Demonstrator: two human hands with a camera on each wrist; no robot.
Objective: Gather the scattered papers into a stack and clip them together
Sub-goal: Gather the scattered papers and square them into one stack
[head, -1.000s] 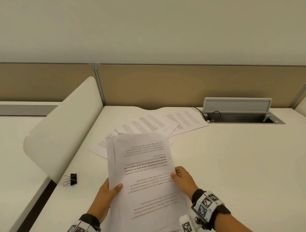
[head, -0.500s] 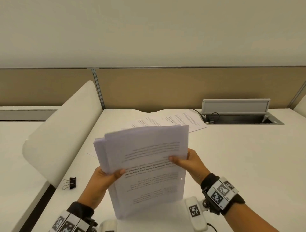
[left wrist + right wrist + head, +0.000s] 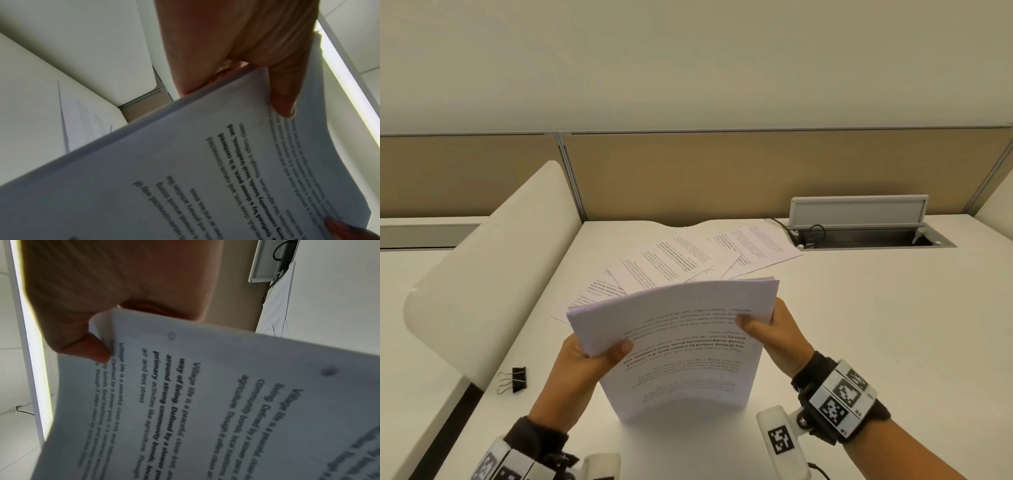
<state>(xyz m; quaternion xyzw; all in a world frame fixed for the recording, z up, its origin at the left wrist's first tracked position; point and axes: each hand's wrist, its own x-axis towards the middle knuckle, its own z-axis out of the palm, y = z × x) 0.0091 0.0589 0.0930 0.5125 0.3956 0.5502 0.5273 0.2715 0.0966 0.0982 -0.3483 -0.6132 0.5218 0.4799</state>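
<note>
White desk [image 3: 859,342], tan partition [image 3: 722,171] behind. Loose printed sheets [image 3: 681,260] fanned flat at the desk's far middle. Gathered paper stack [image 3: 681,346] stands on its lower edge on the near desk, bowed. Left hand [image 3: 582,363] pinches its left edge, thumb in front; right hand [image 3: 777,332] pinches the right edge likewise. Black binder clip [image 3: 515,378] lies left, apart.
</note>
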